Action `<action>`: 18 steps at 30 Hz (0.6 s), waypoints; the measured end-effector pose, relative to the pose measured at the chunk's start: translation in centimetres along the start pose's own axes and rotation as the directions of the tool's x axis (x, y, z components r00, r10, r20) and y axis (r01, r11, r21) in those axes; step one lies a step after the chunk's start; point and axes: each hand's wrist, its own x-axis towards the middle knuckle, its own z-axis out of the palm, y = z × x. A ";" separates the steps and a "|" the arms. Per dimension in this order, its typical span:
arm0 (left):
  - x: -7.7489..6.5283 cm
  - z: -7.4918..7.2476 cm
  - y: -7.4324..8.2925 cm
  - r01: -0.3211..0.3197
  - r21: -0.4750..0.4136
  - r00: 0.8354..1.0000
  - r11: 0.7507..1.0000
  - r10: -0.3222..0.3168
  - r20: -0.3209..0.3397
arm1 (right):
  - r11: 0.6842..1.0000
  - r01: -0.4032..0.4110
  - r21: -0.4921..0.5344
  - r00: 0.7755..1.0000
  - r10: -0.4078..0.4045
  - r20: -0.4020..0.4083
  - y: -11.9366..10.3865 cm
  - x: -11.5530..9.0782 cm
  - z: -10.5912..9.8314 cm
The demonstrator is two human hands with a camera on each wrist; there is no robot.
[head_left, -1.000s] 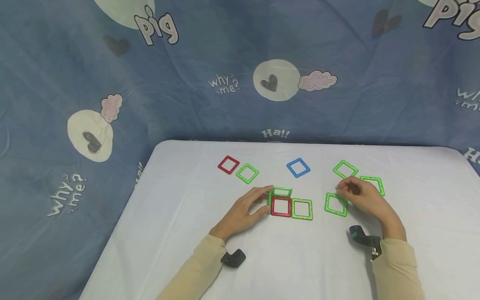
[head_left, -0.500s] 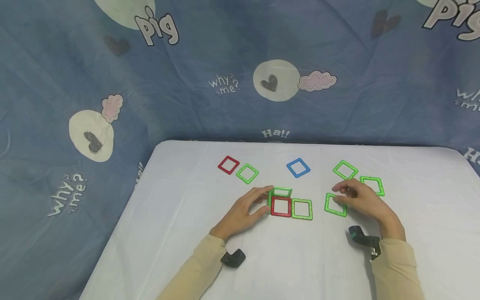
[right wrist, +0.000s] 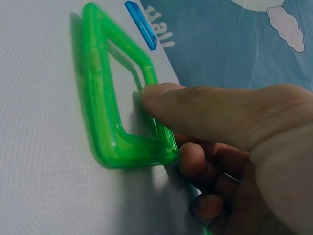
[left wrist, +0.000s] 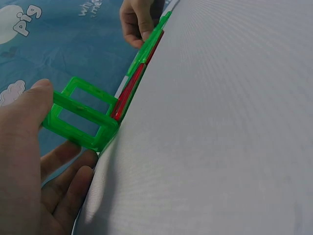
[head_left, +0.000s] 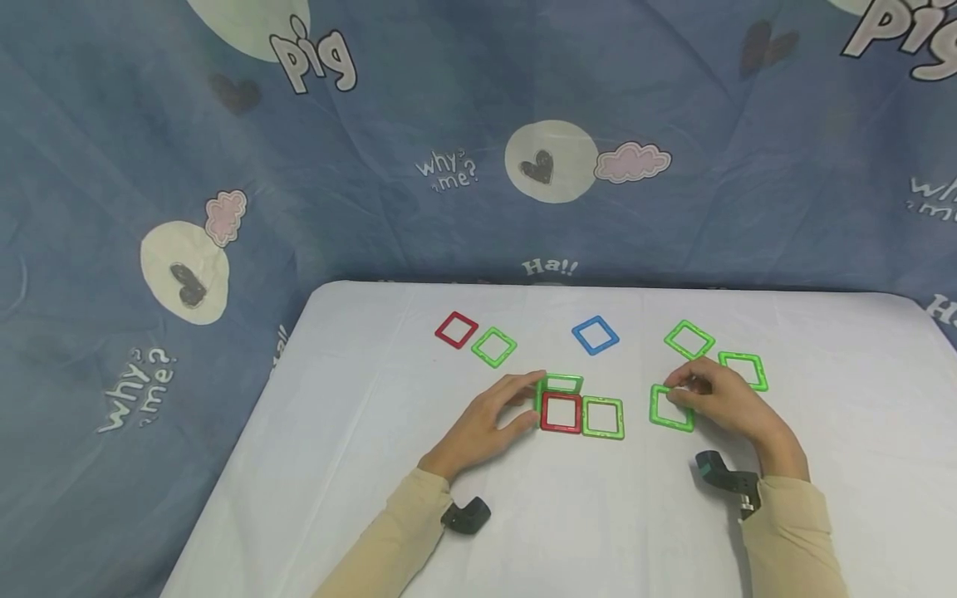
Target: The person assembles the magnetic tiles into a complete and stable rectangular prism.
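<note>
A red magnetic tile lies flat at the middle of the table. Two green tiles stand upright on it: the back one and the left one, which meet at a corner. My left hand holds the left upright tile between thumb and fingers. A flat green tile joins the red one's right side. Farther right, my right hand pinches the right edge of a separate green square tile, thumb on top. That tile looks slightly tilted, with a shadow beneath it.
Behind the hands lie a red tile, a green tile and a blue tile. Two more green tiles, one far and one beside the right hand, lie at right. A blue printed cloth hangs behind the table.
My right hand's thumb and index finger have parted, moved over the green tile's right edge, and then closed on it. My left hand keeps its place.
</note>
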 end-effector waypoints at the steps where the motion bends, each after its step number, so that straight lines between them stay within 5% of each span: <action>1: 0.0 0.0 0.0 0.000 0.001 1.000 1.000 0.000 0.000 | 1.000 -0.004 0.007 1.000 0.004 0.006 0.0 0.0 0.0; 8: 0.0 0.0 0.0 0.005 0.003 1.000 1.000 -0.005 0.003 | 0.997 -0.005 0.076 0.999 0.002 0.041 0.2 0.0 -0.1; 18: 0.0 -0.1 0.0 -0.003 0.001 1.000 1.000 0.003 0.010 | 0.992 0.068 0.106 0.998 -0.067 -0.007 1.0 0.0 0.0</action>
